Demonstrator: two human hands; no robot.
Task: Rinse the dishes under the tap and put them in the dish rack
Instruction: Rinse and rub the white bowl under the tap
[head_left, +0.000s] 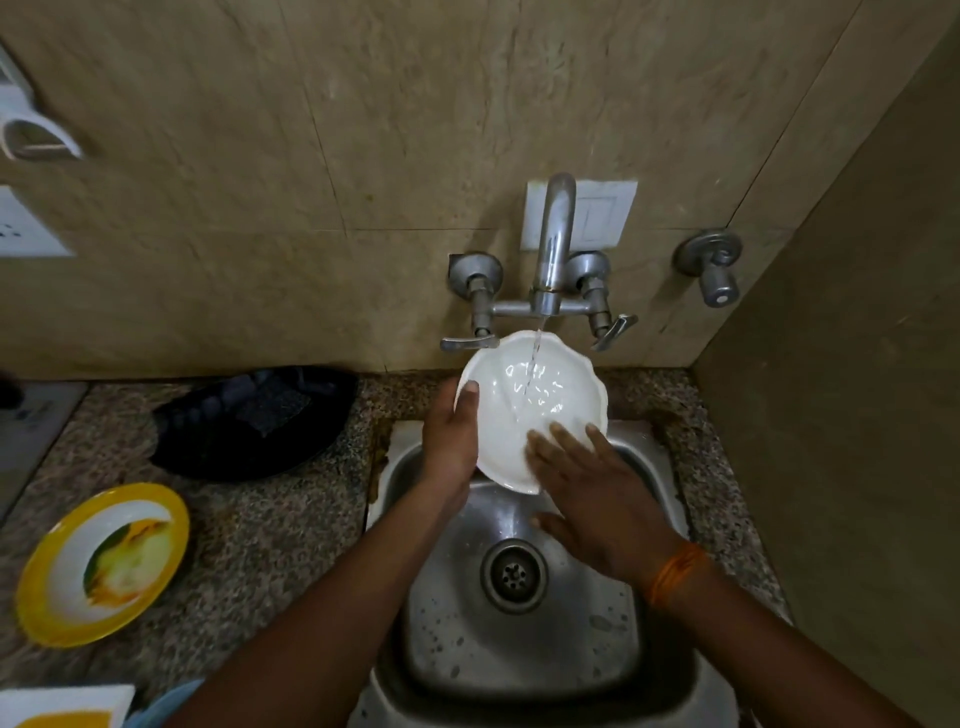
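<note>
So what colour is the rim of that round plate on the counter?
Yellow rim on the round plate, seen in the head view.

The plate (524, 395) under the tap (553, 249) is plain glossy white with a scalloped rim, over a dull grey steel sink (524, 649). On the speckled brown-and-grey granite counter (249, 545), a yellow-rimmed white plate (101, 564) with green-yellow smears lies left, a black pan (249, 421) beyond it. The wall (260, 156) is mottled beige; an orange thread (675, 574) circles the right wrist.

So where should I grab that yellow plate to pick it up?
Take the yellow plate by its raised rim on the edge nearest the sink, coming from that side. It lies flat on the counter, so slip your fingers under the rim, thumb on top. Food smears cover its middle, so keep to the clean yellow border.
</note>
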